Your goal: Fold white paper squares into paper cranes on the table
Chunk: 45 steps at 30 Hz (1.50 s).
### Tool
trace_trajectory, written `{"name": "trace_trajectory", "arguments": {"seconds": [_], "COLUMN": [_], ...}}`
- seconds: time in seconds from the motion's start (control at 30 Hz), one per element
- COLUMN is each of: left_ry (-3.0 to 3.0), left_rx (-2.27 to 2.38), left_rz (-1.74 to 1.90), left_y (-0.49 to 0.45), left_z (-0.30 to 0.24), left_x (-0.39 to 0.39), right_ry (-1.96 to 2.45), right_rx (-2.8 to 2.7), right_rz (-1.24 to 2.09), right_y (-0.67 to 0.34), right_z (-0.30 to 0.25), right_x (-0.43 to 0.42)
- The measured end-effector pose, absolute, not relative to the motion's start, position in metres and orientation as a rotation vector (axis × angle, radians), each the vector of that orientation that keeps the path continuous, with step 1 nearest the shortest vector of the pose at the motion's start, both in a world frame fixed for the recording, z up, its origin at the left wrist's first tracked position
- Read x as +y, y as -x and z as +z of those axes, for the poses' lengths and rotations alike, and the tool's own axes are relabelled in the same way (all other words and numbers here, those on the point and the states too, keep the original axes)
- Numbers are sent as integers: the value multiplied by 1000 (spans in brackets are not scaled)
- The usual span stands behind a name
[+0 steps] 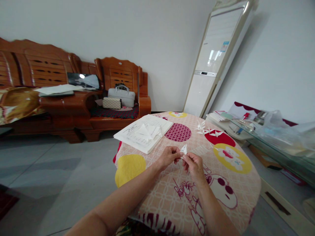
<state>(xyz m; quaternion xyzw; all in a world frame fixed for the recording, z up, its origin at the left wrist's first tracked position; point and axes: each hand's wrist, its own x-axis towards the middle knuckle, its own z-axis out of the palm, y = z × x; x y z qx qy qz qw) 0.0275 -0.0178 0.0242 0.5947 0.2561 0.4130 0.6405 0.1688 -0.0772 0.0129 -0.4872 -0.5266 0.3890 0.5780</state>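
Grip of left hand (171,155) and right hand (194,164) pinches seemingly unfinished paper (184,149), finished-looking cranes (201,126) lying far right, sheets (138,141) left.

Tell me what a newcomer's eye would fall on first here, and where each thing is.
Probably the small folded white paper near the middle of the picture, pinched between the fingertips of the left hand and right hand above the boldly patterned tablecloth. Next might come the cluster of white paper birds at the tablecloth's far right, then the tall white air conditioner standing behind.
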Motion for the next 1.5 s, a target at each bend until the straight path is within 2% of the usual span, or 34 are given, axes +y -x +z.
{"name": "trace_trajectory", "arguments": {"seconds": [0.17,0.43,0.63,0.87,1.1,1.33,1.5], "left_ry": [-1272,-1412,-1348,-1400,-1252,-1288,-1224], "left_rx": [533,514,480,459,440,531,529], "left_rz": [869,914,822,927,825,964,917], "left_y": [-32,-21,-22,-22,-27,-27,-27], "left_z": [24,23,22,22,24,26,24], "left_x": [-20,-13,-14,-11,-18,-19,-18], "right_ry": [1161,1149,1270,1219,1287,1186,1225], "right_rx": [-1169,-1276,-1349,-1338,-1360,-1257,-1235], "right_rz": [826,951,728,797,604,888,819], "right_y": [-168,-164,-169,-164,-167,-159,-162], "right_z": [10,10,14,12,15,13,12], "right_x": [-77,-77,-81,-81,-82,-79,-79]}}
